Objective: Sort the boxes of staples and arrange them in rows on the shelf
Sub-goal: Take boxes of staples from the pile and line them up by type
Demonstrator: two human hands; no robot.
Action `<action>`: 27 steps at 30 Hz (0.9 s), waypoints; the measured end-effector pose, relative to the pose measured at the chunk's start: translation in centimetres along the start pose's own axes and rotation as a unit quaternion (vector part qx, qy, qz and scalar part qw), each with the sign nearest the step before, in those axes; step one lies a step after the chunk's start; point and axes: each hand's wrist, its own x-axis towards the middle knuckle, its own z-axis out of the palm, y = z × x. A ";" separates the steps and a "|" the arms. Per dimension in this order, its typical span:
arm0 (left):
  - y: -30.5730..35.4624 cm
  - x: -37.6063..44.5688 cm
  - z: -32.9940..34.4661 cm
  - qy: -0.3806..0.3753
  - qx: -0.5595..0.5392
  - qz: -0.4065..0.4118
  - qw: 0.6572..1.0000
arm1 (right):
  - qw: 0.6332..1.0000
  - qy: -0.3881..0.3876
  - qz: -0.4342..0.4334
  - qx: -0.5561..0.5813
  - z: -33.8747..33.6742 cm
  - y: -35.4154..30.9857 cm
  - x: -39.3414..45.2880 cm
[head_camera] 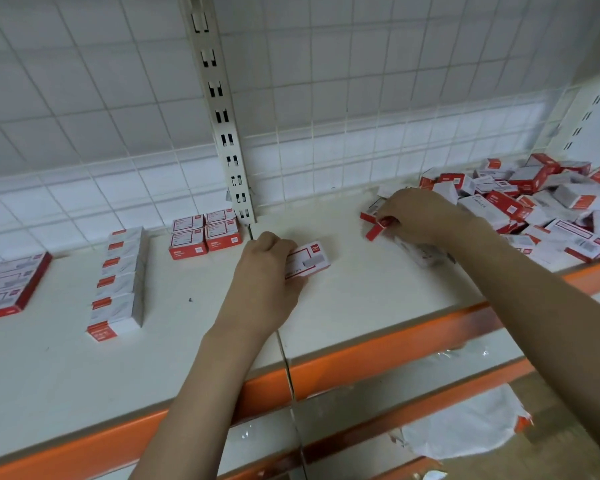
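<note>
My left hand (264,271) grips a white and red staple box (309,259) over the middle of the white shelf (378,296). Farther right, my right hand (420,216) pinches a small red-ended box (378,230) at the left edge of a loose pile of staple boxes (551,206). Sorted boxes lie to the left: a two-by-two block (205,233) near the upright, a straight row of white boxes (118,282), and a flat group (7,285) at the far left edge.
A slotted metal upright (222,126) rises at the back against a wire grid panel (361,98). The shelf front has an orange edge strip (378,355). Below, a lower shelf holds crumpled plastic wrapping (465,424).
</note>
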 end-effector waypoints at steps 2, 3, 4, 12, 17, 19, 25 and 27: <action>-0.3 -0.3 -0.3 0.003 0.008 0.005 1.000 | 1.000 0.011 -0.013 0.005 -0.6 -1.1 -0.4; -0.5 -0.4 -0.6 0.005 0.014 0.008 1.000 | 0.999 0.037 -0.024 0.022 -0.8 -1.8 -0.8; -0.7 -0.6 -0.9 0.007 0.020 0.012 1.000 | 0.995 0.078 -0.036 0.048 -0.9 -2.6 -1.3; -4.3 -4.4 -5.3 0.020 0.045 -0.035 0.998 | 0.945 0.223 -0.118 0.207 -0.6 -11.6 -5.5; -6.7 -7.8 -8.7 0.010 0.048 -0.072 0.996 | 0.939 0.192 -0.140 0.249 -1.1 -16.9 -6.2; -7.9 -8.9 -9.9 0.005 0.062 -0.073 0.995 | 0.940 0.178 -0.143 0.254 -1.7 -18.7 -5.9; -10.2 -11.5 -12.5 0.005 0.073 -0.082 0.994 | 0.932 0.116 -0.160 0.305 -3.0 -23.1 -5.9; -11.0 -12.1 -13.0 0.012 0.069 -0.078 0.994 | 0.924 0.084 -0.160 0.336 -3.3 -24.2 -6.0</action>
